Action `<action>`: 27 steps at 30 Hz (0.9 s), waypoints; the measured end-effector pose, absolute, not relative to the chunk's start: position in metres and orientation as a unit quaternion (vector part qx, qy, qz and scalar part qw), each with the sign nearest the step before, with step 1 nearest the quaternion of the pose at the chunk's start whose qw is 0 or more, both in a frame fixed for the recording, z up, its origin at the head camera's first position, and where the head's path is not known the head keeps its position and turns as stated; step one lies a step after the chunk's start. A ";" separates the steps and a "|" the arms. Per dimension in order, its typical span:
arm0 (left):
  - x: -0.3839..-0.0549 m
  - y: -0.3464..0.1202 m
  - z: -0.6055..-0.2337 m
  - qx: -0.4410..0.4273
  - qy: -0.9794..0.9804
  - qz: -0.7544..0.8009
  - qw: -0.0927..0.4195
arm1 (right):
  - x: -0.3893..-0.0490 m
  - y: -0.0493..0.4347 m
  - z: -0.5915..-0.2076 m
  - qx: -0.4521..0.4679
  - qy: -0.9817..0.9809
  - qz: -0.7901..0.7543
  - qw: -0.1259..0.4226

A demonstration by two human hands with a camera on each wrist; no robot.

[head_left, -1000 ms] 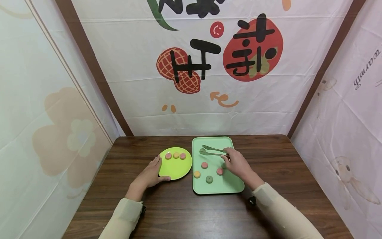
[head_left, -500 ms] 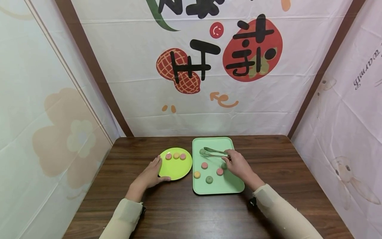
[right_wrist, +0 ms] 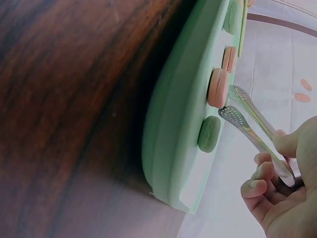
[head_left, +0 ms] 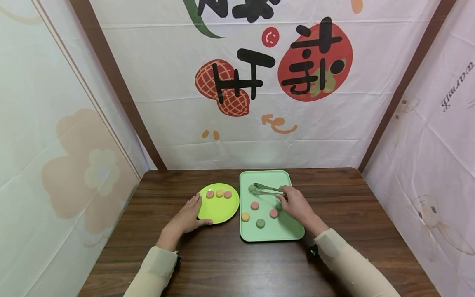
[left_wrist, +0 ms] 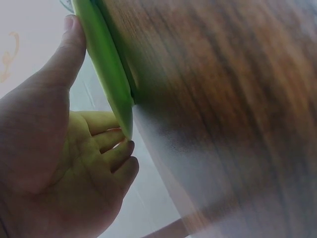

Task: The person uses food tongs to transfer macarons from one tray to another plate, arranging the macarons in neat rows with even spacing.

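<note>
On my feed, the tongs (head_left: pixel 269 188) were over the far half of the tray (head_left: pixel 267 176), their two tips pointing left, one on either side of a green macaron (head_left: pixel 251 187); from where I watched I could not tell whether both tips touched it. The right hand (head_left: pixel 297 205) held them, thumb and fingers pinched round the handle end, and the right wrist view showed me the perforated ends (right_wrist: pixel 233 116) standing slightly apart behind a pink macaron (right_wrist: pixel 218 88). Nearer on the tray I counted two pink macarons, a yellow one (head_left: pixel 245 217) close to the left edge, a green one (head_left: pixel 260 223) towards the near end, and another green one (head_left: pixel 279 206) partly hidden by the right hand. Just left of the tray was the plate (head_left: pixel 217 211), with a pink, a yellow and a pink macaron in a row along its far part. The left hand (head_left: pixel 186 215) rested at the plate's left rim, fingers and thumb spread wide along the edge. Plate and tray both sat on the dark wooden counter (head_left: pixel 222 268). Pale sleeves (head_left: pixel 345 258) covered both forearms, and beyond the counter I saw a white printed cloth (head_left: pixel 178 123).
</note>
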State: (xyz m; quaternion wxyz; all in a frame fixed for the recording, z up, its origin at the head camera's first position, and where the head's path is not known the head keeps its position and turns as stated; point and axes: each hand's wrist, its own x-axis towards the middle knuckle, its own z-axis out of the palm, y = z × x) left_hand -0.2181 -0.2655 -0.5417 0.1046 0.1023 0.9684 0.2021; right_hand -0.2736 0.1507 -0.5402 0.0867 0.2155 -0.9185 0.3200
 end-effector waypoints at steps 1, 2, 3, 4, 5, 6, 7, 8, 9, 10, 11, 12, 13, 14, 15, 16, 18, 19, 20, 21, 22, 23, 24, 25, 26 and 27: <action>-0.218 -0.266 -0.542 0.102 0.968 0.202 0.105 | -0.273 0.151 -0.540 0.213 -0.919 0.322 0.086; -0.218 -0.266 -0.542 0.102 0.969 0.202 0.105 | -0.273 0.150 -0.540 0.212 -0.918 0.324 0.084; -0.218 -0.266 -0.542 0.102 0.969 0.202 0.105 | -0.273 0.150 -0.539 0.211 -0.918 0.325 0.082; -0.218 -0.266 -0.542 0.102 0.969 0.201 0.105 | -0.273 0.150 -0.539 0.210 -0.918 0.326 0.081; -0.218 -0.266 -0.542 0.102 0.969 0.201 0.106 | -0.273 0.151 -0.540 0.210 -0.918 0.327 0.079; -0.218 -0.266 -0.542 0.102 0.969 0.201 0.106 | -0.273 0.150 -0.539 0.210 -0.918 0.328 0.078; -0.218 -0.266 -0.542 0.102 0.968 0.201 0.106 | -0.273 0.150 -0.540 0.209 -0.918 0.329 0.076; -0.218 -0.266 -0.542 0.102 0.968 0.201 0.106 | -0.274 0.150 -0.540 0.210 -0.917 0.330 0.075; -0.218 -0.266 -0.542 0.102 0.969 0.201 0.105 | -0.274 0.150 -0.540 0.209 -0.917 0.331 0.075; -0.218 -0.266 -0.542 0.102 0.969 0.201 0.104 | -0.274 0.150 -0.540 0.209 -0.917 0.333 0.074; -0.218 -0.266 -0.543 0.102 0.969 0.202 0.104 | -0.274 0.150 -0.540 0.209 -0.916 0.334 0.074; -0.218 -0.266 -0.543 0.102 0.969 0.201 0.103 | -0.274 0.150 -0.539 0.208 -0.916 0.335 0.074; -0.218 -0.266 -0.543 0.103 0.969 0.200 0.102 | -0.274 0.150 -0.540 0.208 -0.916 0.335 0.074; -0.218 -0.266 -0.544 0.102 0.969 0.200 0.103 | -0.274 0.150 -0.540 0.207 -0.916 0.336 0.074; -0.218 -0.266 -0.544 0.102 0.969 0.199 0.103 | -0.274 0.150 -0.540 0.206 -0.916 0.337 0.073; -0.218 -0.266 -0.544 0.102 0.969 0.198 0.103 | -0.274 0.150 -0.541 0.207 -0.916 0.336 0.073; -0.218 -0.266 -0.544 0.102 0.969 0.198 0.104 | -0.275 0.150 -0.541 0.208 -0.916 0.336 0.073; -0.218 -0.266 -0.544 0.102 0.969 0.198 0.104 | -0.275 0.150 -0.542 0.209 -0.916 0.336 0.073; -0.218 -0.266 -0.544 0.102 0.969 0.199 0.105 | -0.275 0.150 -0.542 0.210 -0.915 0.335 0.074; -0.218 -0.266 -0.544 0.103 0.969 0.198 0.105 | -0.275 0.150 -0.542 0.211 -0.915 0.336 0.075; -0.218 -0.266 -0.544 0.103 0.969 0.199 0.105 | -0.275 0.150 -0.542 0.212 -0.915 0.335 0.076; -0.218 -0.266 -0.544 0.103 0.969 0.198 0.105 | -0.275 0.150 -0.542 0.213 -0.915 0.335 0.077; -0.218 -0.266 -0.544 0.103 0.969 0.199 0.105 | -0.275 0.150 -0.542 0.213 -0.914 0.335 0.079; -0.218 -0.266 -0.543 0.103 0.969 0.199 0.106 | -0.274 0.150 -0.542 0.213 -0.914 0.336 0.080; -0.218 -0.267 -0.543 0.104 0.969 0.199 0.106 | -0.274 0.150 -0.542 0.212 -0.914 0.336 0.080; -0.219 -0.267 -0.543 0.104 0.969 0.200 0.106 | -0.274 0.150 -0.542 0.212 -0.914 0.336 0.081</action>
